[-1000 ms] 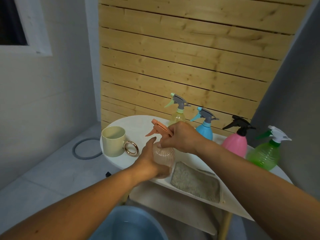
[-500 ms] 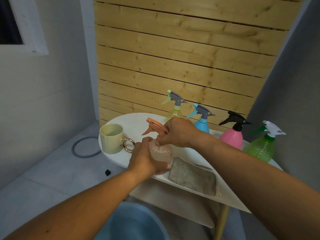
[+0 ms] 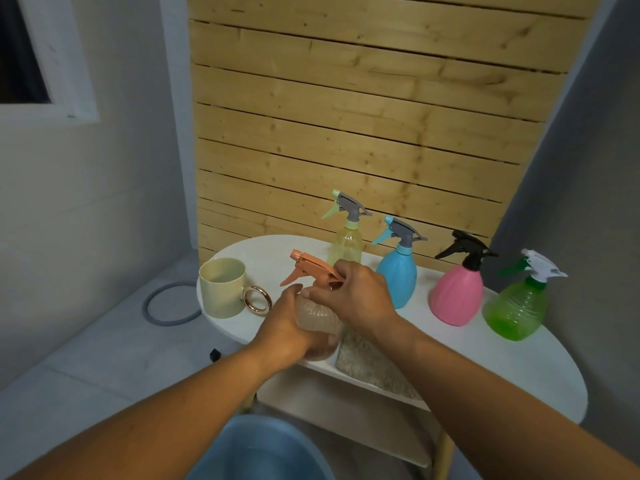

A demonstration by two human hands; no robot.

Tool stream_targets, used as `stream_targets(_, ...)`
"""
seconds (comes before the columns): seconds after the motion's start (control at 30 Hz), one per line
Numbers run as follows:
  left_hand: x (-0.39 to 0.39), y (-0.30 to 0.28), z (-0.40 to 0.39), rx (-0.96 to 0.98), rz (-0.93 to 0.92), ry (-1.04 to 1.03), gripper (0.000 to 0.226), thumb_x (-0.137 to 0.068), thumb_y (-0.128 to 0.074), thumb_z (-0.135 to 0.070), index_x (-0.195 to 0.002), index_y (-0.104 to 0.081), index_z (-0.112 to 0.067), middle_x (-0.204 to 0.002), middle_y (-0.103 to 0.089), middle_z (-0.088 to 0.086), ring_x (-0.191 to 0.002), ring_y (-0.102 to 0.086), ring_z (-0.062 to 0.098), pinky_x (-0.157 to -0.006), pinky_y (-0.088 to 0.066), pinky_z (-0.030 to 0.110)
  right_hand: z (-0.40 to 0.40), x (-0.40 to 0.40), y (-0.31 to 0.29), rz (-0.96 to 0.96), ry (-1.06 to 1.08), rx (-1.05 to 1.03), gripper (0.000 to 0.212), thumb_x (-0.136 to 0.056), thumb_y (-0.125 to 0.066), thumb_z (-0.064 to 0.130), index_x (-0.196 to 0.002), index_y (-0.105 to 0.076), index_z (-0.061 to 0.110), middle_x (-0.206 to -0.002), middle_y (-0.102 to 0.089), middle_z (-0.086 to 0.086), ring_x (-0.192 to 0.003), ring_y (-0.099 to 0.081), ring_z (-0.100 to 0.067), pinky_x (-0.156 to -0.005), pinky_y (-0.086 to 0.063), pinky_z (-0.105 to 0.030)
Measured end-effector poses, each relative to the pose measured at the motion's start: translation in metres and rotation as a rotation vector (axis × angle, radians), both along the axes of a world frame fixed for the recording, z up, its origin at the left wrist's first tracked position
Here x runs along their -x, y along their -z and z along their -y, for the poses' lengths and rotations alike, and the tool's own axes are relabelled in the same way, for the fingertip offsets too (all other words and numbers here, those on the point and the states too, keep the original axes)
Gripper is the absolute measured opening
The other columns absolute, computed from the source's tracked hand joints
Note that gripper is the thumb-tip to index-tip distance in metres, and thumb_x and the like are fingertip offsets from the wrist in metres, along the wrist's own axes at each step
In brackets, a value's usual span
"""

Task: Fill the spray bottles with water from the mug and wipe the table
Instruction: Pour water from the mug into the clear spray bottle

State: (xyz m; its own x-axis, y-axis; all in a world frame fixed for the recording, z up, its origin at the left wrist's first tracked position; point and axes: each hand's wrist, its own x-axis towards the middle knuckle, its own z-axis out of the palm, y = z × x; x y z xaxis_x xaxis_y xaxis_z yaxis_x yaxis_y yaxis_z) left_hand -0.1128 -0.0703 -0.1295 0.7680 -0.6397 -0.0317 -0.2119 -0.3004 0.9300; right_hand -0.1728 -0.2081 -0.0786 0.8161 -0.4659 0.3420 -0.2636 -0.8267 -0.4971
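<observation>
Fingers of the left hand (image 3: 289, 329) were wrapped around the peach spray bottle (image 3: 317, 315) at frame centre, on the white tabletop (image 3: 485, 344); its orange trigger head (image 3: 311, 268) was gripped by the right hand (image 3: 356, 294). The cream mug (image 3: 223, 291) stood to the left.

Peach bottle (image 3: 317, 315), ribbed clear body, orange trigger head. Yellow bottle (image 3: 346, 245), see-through, mint nozzle, grey top. Blue bottle (image 3: 398, 277), solid sky blue, grey top. Pink bottle (image 3: 456, 295), black head. Green bottle (image 3: 516, 308), translucent, ridged, white head. Mug (image 3: 222, 287) pale cream, shiny rose-gold ring handle. Table (image 3: 519, 368) white. Cloth (image 3: 372, 367) grey-beige, fuzzy. Basin (image 3: 258, 448) blue. Wall (image 3: 363, 126) light pine planks, knotty.
</observation>
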Motion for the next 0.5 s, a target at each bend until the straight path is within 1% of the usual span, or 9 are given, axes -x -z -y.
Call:
stream_targets(0.07, 0.007, -0.004, -0.004, -0.053, 0.023, -0.104, 0.095, -0.067, -0.096, -0.023, -0.142, -0.037, -0.021, -0.128, -0.056, 0.000, -0.112, -0.060, 0.017, -0.077, -0.048, 0.021, -0.001, 0.000, 0.004, 0.023, 0.008, -0.027, 0.048, -0.072, -0.076, 0.065, -0.067, -0.049, 0.026, -0.067, -0.057, 0.006, -0.068, -0.056, -0.019, -0.073, -0.048, -0.042)
stream_targets(0.13, 0.018, -0.011, -0.012, -0.076, 0.114, -0.228, 0.080, -0.071, -0.092, -0.023, -0.127, -0.036, -0.025, -0.122, -0.049, 0.002, -0.107, -0.056, 0.021, -0.075, -0.046, 0.027, -0.001, 0.001, 0.006, 0.029, 0.012, -0.054, 0.047, -0.072, -0.076, 0.066, -0.068, -0.050, 0.027, -0.068, -0.058, 0.007, -0.069, -0.057, -0.018, -0.074, -0.049, -0.042)
stream_targets(0.17, 0.024, -0.016, -0.017, -0.039, 0.214, -0.275, 0.069, -0.075, -0.089, -0.020, -0.118, -0.036, -0.028, -0.117, -0.048, 0.001, -0.103, -0.054, 0.020, -0.074, -0.045, 0.026, -0.001, 0.001, 0.007, 0.033, 0.016, -0.057, 0.047, -0.073, -0.076, 0.066, -0.068, -0.049, 0.027, -0.068, -0.058, 0.007, -0.068, -0.056, -0.017, -0.074, -0.048, -0.041)
stream_targets(0.23, 0.030, -0.039, -0.026, 0.094, 0.565, -0.302, 0.050, -0.084, -0.082, -0.018, -0.112, -0.042, -0.031, -0.111, -0.050, -0.005, -0.101, -0.052, 0.017, -0.078, -0.043, 0.024, -0.002, 0.001, 0.006, 0.040, 0.016, -0.047, 0.044, -0.075, -0.073, 0.064, -0.068, -0.048, 0.028, -0.069, -0.057, 0.007, -0.069, -0.056, -0.018, -0.075, -0.048, -0.041)
stream_targets(0.3, 0.014, -0.063, -0.024, 0.108, 0.910, -0.219, 0.041, -0.090, -0.078, -0.022, -0.124, -0.058, -0.031, -0.120, -0.059, -0.007, -0.112, -0.050, 0.018, -0.093, -0.040, 0.030, -0.002, 0.001, 0.006, 0.035, 0.019, -0.034, 0.042, -0.076, -0.070, 0.062, -0.069, -0.048, 0.028, -0.070, -0.058, 0.007, -0.071, -0.056, -0.017, -0.079, -0.048, -0.042)
stream_targets(0.33, -0.001, -0.075, -0.019, 0.045, 1.006, -0.121, 0.044, -0.092, -0.076, -0.025, -0.133, -0.061, -0.030, -0.128, -0.061, -0.008, -0.121, -0.048, 0.018, -0.101, -0.036, 0.032, -0.003, 0.001, 0.006, 0.031, 0.023, -0.040, 0.044, -0.075, -0.070, 0.064, -0.069, -0.048, 0.027, -0.070, -0.058, 0.007, -0.072, -0.057, -0.017, -0.080, -0.047, -0.042)
stream_targets(0.4, -0.028, -0.097, -0.007, -0.153, 1.013, 0.128, 0.045, -0.097, -0.070, -0.031, -0.141, -0.062, -0.032, -0.139, -0.062, -0.009, -0.133, -0.047, 0.018, -0.112, -0.033, 0.034, -0.002, 0.001, 0.006, 0.028, 0.038, -0.062, 0.050, -0.070, -0.072, 0.070, -0.069, -0.050, 0.026, -0.072, -0.061, 0.007, -0.074, -0.059, -0.016, -0.081, -0.046, -0.042)
stream_targets(0.43, -0.036, -0.105, -0.002, -0.268, 0.965, 0.233, 0.041, -0.100, -0.067, -0.033, -0.140, -0.063, -0.032, -0.138, -0.065, -0.008, -0.133, -0.050, 0.018, -0.112, -0.037, 0.035, -0.002, 0.000, 0.006, 0.015, 0.047, -0.070, 0.051, -0.068, -0.073, 0.072, -0.071, -0.052, 0.026, -0.073, -0.063, 0.008, -0.076, -0.060, -0.015, -0.082, -0.046, -0.041)
stream_targets(0.5, -0.042, -0.109, 0.006, -0.430, 0.869, 0.345, 0.029, -0.103, -0.061, -0.034, -0.131, -0.070, -0.033, -0.121, -0.073, -0.008, -0.118, -0.062, 0.018, -0.100, -0.048, 0.035, 0.000, 0.001, 0.007, -0.036, 0.051, -0.098, 0.049, -0.064, -0.074, 0.073, -0.079, -0.058, 0.029, -0.077, -0.066, 0.011, -0.080, -0.062, -0.012, -0.082, -0.046, -0.038)
